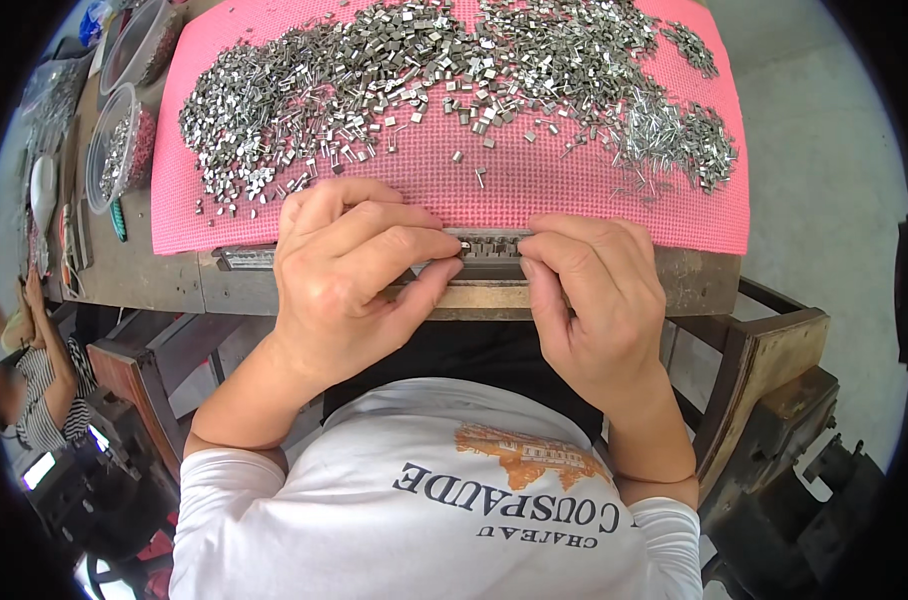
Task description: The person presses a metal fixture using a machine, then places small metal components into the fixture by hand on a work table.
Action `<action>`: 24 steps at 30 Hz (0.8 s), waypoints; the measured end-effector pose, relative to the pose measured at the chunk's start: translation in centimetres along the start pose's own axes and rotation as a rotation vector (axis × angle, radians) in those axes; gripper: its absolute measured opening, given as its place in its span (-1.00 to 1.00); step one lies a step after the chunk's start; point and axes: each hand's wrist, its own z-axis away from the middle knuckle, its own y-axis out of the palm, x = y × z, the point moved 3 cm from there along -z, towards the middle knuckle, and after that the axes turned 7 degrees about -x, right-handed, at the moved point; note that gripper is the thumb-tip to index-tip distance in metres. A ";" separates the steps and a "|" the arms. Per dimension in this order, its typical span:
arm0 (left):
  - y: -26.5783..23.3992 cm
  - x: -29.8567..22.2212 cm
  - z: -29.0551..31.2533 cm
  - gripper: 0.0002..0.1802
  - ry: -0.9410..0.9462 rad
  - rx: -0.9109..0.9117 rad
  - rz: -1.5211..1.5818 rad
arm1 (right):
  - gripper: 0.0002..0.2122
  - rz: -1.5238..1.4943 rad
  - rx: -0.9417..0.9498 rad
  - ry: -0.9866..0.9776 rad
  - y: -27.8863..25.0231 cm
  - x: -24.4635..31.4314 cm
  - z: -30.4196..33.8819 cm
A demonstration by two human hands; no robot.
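Note:
A slotted metal bar point(492, 246) runs along the near edge of the bench, with a row of small dark metal parts set in it. At the left end of that row, my left hand point(349, 265) is closed in a pinch, thumb and forefinger together at a tiny shiny metal part point(465, 245). My right hand point(599, 290) pinches at the other end of the row; whatever lies between its fingertips is hidden. Left of my left hand, more of the bar point(246, 258) shows. Beyond my hands, loose small metal pieces point(414, 60) cover much of a pink mesh mat point(424, 185).
Thin pin-like metal pieces point(654, 135) lie heaped at the mat's right. Clear plastic tubs point(96, 165) with small parts stand on the left of the wooden bench point(139, 275). Another person point(49, 385) in a striped top sits at far left. A wooden frame point(764, 375) stands at right.

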 end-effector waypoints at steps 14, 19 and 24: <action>-0.9 0.6 0.6 -0.73 0.101 0.024 -0.036 | -0.78 0.029 0.084 -0.063 2.5 2.0 -1.0; -1.2 0.6 0.6 -0.77 0.151 0.042 -0.075 | -0.76 0.122 0.193 -0.055 3.5 2.4 -1.4; -0.7 1.6 1.3 -0.76 0.000 -0.011 0.073 | -0.91 0.267 0.154 -0.139 4.6 3.2 -1.9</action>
